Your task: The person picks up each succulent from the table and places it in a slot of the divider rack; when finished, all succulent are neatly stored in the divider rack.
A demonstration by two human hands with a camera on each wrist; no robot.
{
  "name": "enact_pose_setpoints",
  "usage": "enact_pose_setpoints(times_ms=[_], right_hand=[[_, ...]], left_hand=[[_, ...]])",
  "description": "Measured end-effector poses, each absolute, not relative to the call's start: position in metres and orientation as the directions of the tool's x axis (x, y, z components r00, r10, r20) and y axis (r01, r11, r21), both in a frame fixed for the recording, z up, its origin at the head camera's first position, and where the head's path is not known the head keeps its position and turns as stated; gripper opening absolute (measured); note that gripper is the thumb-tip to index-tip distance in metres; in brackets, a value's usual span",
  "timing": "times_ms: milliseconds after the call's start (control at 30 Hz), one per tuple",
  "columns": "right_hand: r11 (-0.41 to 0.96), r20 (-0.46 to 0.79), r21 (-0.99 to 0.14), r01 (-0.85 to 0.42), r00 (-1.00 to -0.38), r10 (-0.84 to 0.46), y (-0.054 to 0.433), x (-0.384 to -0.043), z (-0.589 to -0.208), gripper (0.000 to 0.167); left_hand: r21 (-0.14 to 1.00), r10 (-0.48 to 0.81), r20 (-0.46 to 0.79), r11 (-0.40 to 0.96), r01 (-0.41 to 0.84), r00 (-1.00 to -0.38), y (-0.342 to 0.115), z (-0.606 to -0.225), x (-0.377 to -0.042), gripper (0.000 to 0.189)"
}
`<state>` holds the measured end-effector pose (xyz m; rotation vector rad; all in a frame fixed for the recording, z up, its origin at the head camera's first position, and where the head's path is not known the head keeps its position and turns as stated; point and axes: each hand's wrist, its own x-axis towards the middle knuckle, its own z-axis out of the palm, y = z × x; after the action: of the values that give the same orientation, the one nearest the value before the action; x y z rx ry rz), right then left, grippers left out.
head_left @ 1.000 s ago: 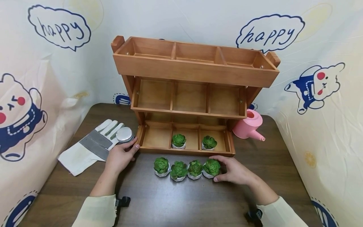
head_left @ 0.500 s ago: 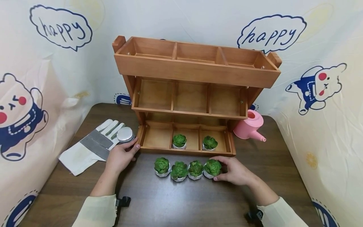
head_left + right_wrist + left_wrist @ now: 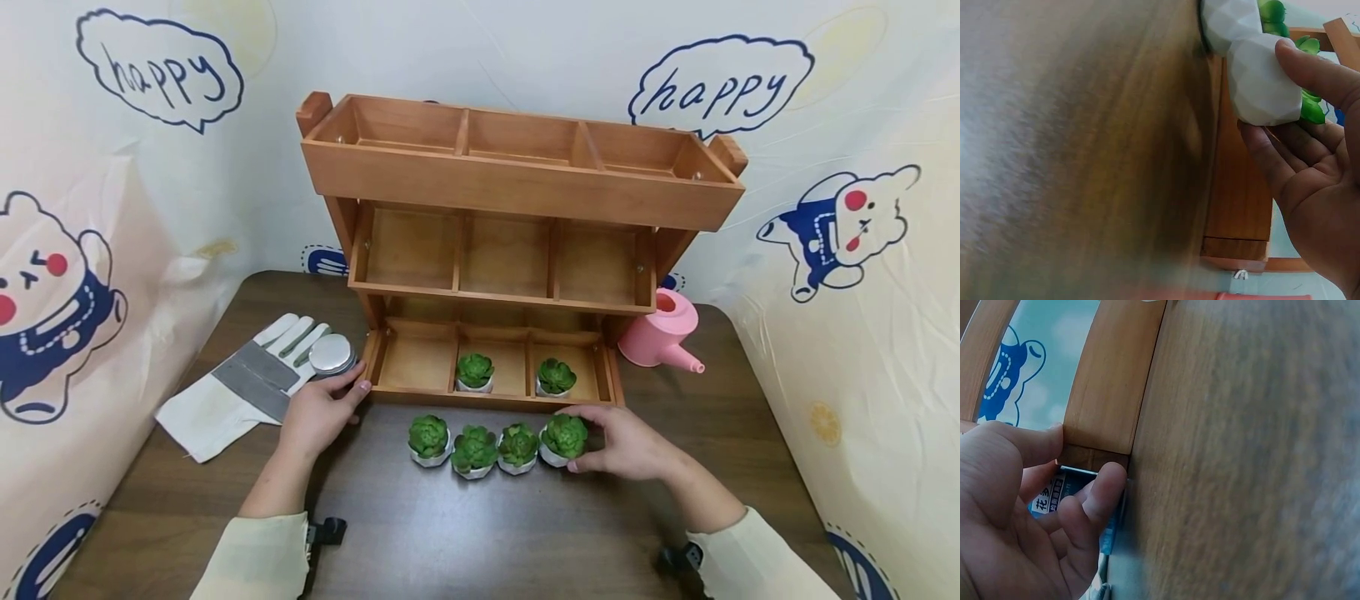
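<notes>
My right hand [image 3: 633, 446] pinches the white faceted pot of a small green succulent [image 3: 564, 436], the rightmost of a row on the table. In the right wrist view the pot [image 3: 1263, 81] sits between thumb and fingertips, apart from the tabletop. Several other potted succulents [image 3: 474, 448] stand in the row to its left. Behind them is a three-tier wooden plant stand [image 3: 495, 402]. Its bottom tier holds one succulent [image 3: 475, 371] in the middle compartment and another [image 3: 555, 377] in the right one. My left hand [image 3: 318, 417] grips the bottom tier's front left corner [image 3: 1094, 456].
A white and grey work glove [image 3: 247, 387] lies at the left, with a silver-lidded tin [image 3: 331, 356] by its fingers. At the right of the stand is a pink watering can [image 3: 660, 333]. Printed cloth [image 3: 862, 125] surrounds the table.
My right hand and its succulent have shifted slightly up and to the right, a little apart from the neighbouring pot. My left hand stays at the stand's corner.
</notes>
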<state>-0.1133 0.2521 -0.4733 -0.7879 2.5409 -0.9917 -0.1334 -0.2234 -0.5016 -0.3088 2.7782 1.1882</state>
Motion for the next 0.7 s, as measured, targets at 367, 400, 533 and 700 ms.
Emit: enact_pose_setpoints(times_ms=[367,400,533,700], right_hand=[[0.597,-0.087,-0.7,-0.392,-0.782,-0.617,0.249,-0.123,-0.455,0.068],[0.595,-0.085,-0.7,-0.395,-0.781,-0.618,0.249,-0.124,-0.453,0.068],[0.581,-0.073,-0.704,-0.409,-0.772,-0.632,0.246,-0.128,-0.447,0.065],[0.566,-0.068,-0.711,-0.418,-0.76,-0.646,0.242,-0.134,-0.441,0.066]], left_hand=[[0.701,-0.133,-0.166,0.681,-0.212,-0.977,-0.224,-0.501,-0.133,0.055],[0.7,-0.131,-0.165,0.682,-0.21,-0.977,-0.224,-0.501,-0.133,0.055],[0.697,-0.134,-0.16,0.686,-0.208,-0.978,-0.224,-0.502,-0.133,0.054],[0.696,-0.139,-0.16,0.686,-0.211,-0.977,-0.224,-0.502,-0.134,0.054]])
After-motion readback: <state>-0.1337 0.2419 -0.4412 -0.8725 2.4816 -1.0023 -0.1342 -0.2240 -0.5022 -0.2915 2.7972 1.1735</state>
